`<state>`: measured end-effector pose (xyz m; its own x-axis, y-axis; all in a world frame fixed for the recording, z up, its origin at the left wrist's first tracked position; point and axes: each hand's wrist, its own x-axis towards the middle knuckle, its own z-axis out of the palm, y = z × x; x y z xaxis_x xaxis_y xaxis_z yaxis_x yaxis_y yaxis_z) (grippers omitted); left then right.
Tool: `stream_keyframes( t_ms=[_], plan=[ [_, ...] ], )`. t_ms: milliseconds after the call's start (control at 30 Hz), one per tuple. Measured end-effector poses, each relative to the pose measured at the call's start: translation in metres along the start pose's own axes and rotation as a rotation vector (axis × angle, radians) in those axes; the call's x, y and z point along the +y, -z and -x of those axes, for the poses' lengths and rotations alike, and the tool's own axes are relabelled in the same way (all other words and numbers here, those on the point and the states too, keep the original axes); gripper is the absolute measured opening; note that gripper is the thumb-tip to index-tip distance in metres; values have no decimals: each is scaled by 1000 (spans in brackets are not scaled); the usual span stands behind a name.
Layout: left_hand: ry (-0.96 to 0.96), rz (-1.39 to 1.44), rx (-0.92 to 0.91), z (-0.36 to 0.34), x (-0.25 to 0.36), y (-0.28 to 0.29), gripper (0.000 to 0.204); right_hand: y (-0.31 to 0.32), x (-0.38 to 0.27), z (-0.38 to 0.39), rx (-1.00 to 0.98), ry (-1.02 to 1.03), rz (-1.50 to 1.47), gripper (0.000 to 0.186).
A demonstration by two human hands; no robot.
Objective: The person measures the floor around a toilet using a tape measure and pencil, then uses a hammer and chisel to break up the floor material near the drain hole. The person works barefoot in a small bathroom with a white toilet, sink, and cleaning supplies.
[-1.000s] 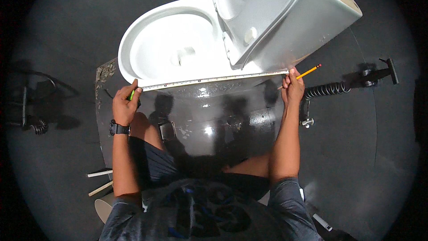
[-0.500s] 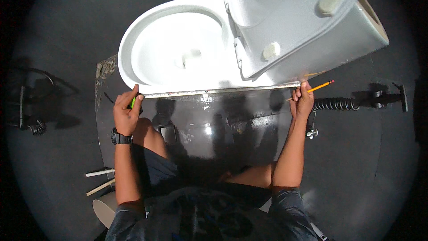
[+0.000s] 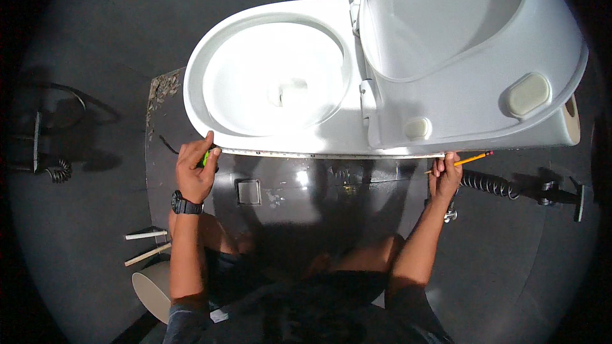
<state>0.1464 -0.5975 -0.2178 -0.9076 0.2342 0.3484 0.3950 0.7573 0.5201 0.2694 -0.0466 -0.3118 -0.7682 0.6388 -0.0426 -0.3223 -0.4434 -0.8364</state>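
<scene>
A white toilet (image 3: pixel 319 140) with a wide pale bowl lies before me, its seat and lid (image 3: pixel 446 25) raised to the right. My left hand (image 3: pixel 199 165) is closed on a green tape measure (image 3: pixel 206 158) at the bowl's near left edge. The extended tape blade (image 3: pixel 312 155) runs along the near side of the toilet to my right hand (image 3: pixel 446 175), whose fingers pinch its end and hold a yellow pencil (image 3: pixel 475 157).
Dark tiles surround a square drain (image 3: pixel 248 191). A black coiled hose (image 3: pixel 488 183) and metal fittings (image 3: pixel 451 213) lie right. More hose fittings (image 3: pixel 57 170) are far left. Two thin sticks (image 3: pixel 145 235) and a beige cylindrical container (image 3: pixel 150 293) are lower left.
The toilet and both hands appear lower and farther right in the view. More of the raised lid's face shows. Both hands keep hold of the tape.
</scene>
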Motion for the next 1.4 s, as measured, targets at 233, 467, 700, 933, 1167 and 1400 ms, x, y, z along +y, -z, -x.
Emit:
stream_keyframes(
  t_ms=[233, 467, 700, 933, 1167, 1400],
  plan=[
    [-5, 4, -35, 0, -2, 2, 35, -4, 15, -1, -23, 102, -147, 12],
    [-40, 4, -19, -2, -5, -1, 33, -12, 23, -4, -33, 168, -172, 21],
    [-63, 14, 15, -2, -7, -4, 34, -22, 12, -2, 11, 118, -128, 16],
    [-40, 36, -3, 0, -9, -4, 37, -35, 9, 2, 74, 127, -92, 12],
    [-26, 57, -10, -3, -8, -4, 34, -34, 7, 2, 72, 123, -97, 12],
    [-34, 78, -20, -5, -5, -1, 34, -29, 10, -1, 67, 130, -83, 15]
  ],
)
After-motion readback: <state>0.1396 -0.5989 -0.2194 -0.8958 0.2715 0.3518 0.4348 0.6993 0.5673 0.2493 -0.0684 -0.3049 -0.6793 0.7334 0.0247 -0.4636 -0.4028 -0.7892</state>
